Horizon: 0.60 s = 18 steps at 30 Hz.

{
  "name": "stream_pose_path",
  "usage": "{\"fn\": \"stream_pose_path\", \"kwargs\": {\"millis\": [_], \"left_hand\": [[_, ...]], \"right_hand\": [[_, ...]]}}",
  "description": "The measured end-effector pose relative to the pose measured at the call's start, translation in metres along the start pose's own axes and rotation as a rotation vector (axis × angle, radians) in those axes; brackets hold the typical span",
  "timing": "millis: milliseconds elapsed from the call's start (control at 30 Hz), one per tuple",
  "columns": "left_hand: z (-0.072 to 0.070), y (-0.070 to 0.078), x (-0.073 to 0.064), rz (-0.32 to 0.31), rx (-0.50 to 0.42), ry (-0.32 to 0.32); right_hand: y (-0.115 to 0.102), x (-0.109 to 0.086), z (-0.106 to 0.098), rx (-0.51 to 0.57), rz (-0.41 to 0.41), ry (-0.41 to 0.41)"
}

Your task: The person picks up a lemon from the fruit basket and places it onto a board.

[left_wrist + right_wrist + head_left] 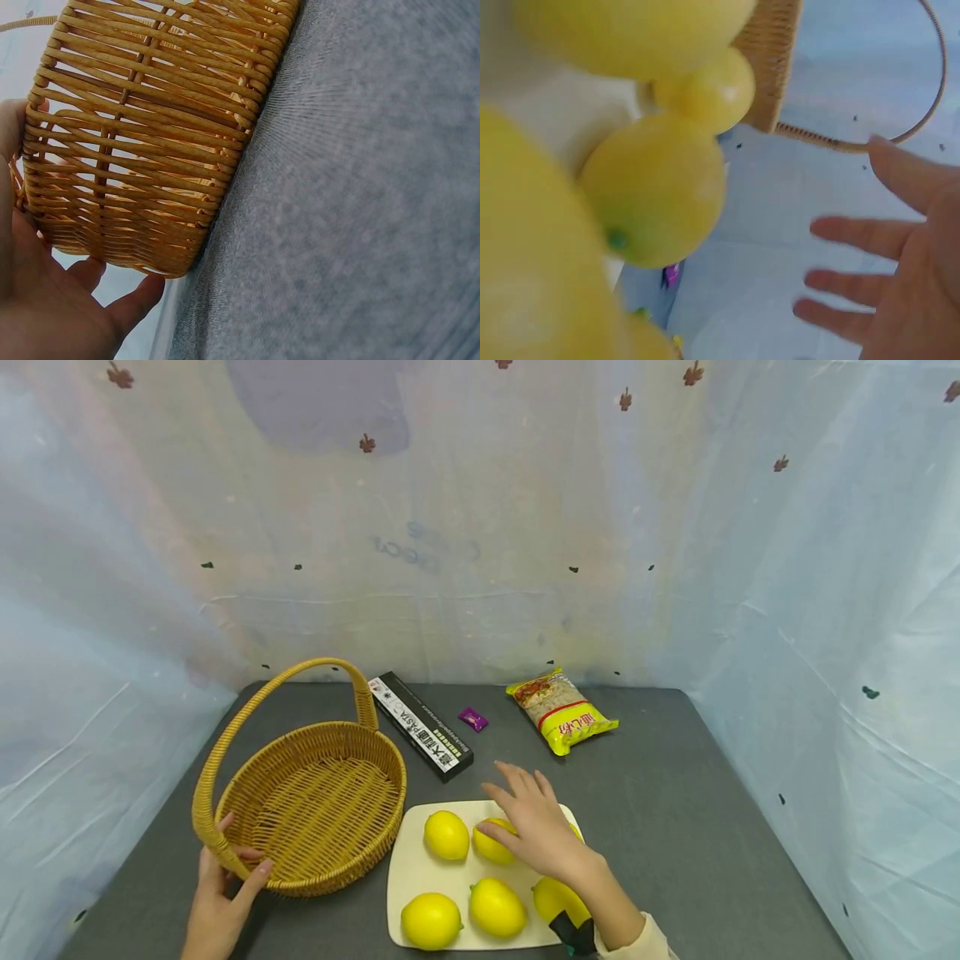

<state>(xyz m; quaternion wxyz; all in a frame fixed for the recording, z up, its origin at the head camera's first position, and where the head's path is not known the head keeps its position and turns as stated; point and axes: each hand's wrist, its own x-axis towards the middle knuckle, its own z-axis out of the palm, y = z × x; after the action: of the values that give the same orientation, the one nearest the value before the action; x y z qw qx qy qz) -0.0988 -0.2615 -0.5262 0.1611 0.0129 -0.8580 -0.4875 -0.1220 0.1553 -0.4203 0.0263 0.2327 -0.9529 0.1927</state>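
A round wicker basket (322,810) with a tall arched handle stands on the left of the table. My left hand (221,889) grips its near-left rim by the foot of the handle, thumb over the edge. In the left wrist view, fingers of that hand (67,300) lie against the woven side. My right hand (543,835) is over a cream tray (401,893) of several yellow lemons (497,907), fingers spread and holding nothing. It partly hides a lemon (491,843) in the back row. Lemons (660,187) loom close in the right wrist view.
Behind the tray lie a black pasta box (420,727), a small purple wrapped candy (473,719) and a yellow bag of dry food (564,710). The grey table (675,827) is enclosed by pale hanging sheets (465,527) at the back and sides.
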Motion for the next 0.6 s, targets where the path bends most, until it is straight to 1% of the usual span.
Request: {"fn": "stream_pose_path", "kwargs": {"millis": [67, 167, 267, 367, 400, 467, 500, 533, 567, 600], "left_hand": [[0.000, 0.000, 0.000, -0.007, 0.002, -0.003], [0.000, 0.001, 0.000, -0.014, 0.003, -0.005], [0.000, 0.001, 0.000, -0.017, 0.002, -0.010], [0.000, 0.001, -0.001, -0.013, -0.004, -0.010], [0.000, 0.002, -0.001, -0.013, -0.007, -0.011], [-0.001, 0.002, -0.002, -0.014, -0.005, -0.011], [-0.001, 0.002, -0.003, -0.017, -0.006, -0.011], [-0.002, 0.003, -0.004, -0.018, -0.008, -0.010], [-0.002, 0.003, -0.005, -0.019, -0.010, -0.008], [-0.003, 0.003, -0.005, -0.017, -0.009, -0.005]], "right_hand": [[0.003, -0.002, 0.002, -0.030, 0.051, 0.015], [0.005, -0.003, 0.003, -0.069, 0.115, -0.020], [0.006, -0.004, 0.005, -0.090, 0.140, -0.066], [0.006, -0.005, 0.005, -0.087, 0.130, -0.077], [0.005, -0.007, 0.005, -0.076, 0.104, -0.066], [0.001, -0.010, 0.005, -0.034, 0.003, -0.046], [-0.004, -0.012, 0.005, -0.003, -0.072, -0.050], [-0.011, -0.015, 0.007, 0.021, -0.171, -0.062], [-0.019, -0.018, 0.010, 0.031, -0.278, -0.109], [-0.026, -0.021, 0.024, 0.074, -0.373, -0.178]]}}
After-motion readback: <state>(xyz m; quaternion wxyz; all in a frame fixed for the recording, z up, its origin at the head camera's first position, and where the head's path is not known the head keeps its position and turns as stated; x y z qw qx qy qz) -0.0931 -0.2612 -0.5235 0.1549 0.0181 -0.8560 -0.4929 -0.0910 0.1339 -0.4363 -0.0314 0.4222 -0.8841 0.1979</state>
